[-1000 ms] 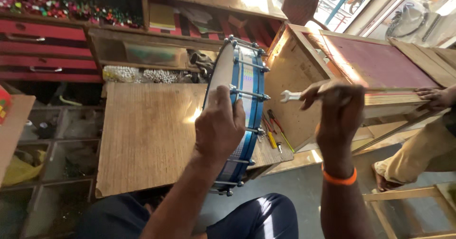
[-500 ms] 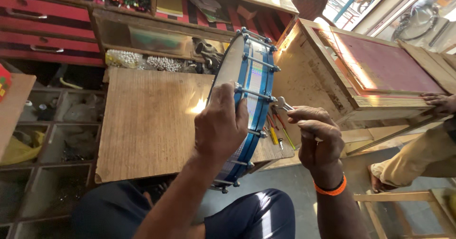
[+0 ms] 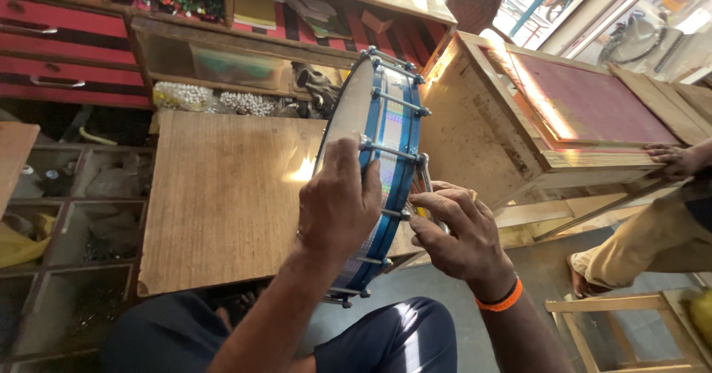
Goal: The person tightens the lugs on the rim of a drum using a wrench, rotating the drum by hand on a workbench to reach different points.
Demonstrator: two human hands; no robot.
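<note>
Head view: a blue-shelled drum stands on edge at the right border of a wooden board, its pale drumhead facing left and its metal tension rods running across the shell between the two hoops.

Left hand: laid over the near upper rim of the drum, fingers curled across the hoop and onto the shell, thumb on the drumhead side. The grip is closed around the rim and holds the drum upright.

Right hand: positioned against the shell just right of the left hand, fingers drawn together at a tension rod and its lug. A slim metal tool shaft rises from between the fingers (its working end is hidden behind them, so the exact pinch point cannot be determined). An orange wristband sits on this wrist.

Surroundings:
- Behind the board, a low shelf carries strings of white beads and a dark metal fitting.
- Red drawers stand at upper left; open compartments lie to the left of the board.
- A pale wooden case with a red inner panel stands just right of the drum.
- Another person's hand rests on the case's far right edge; that person's tan trouser leg is below it.
</note>
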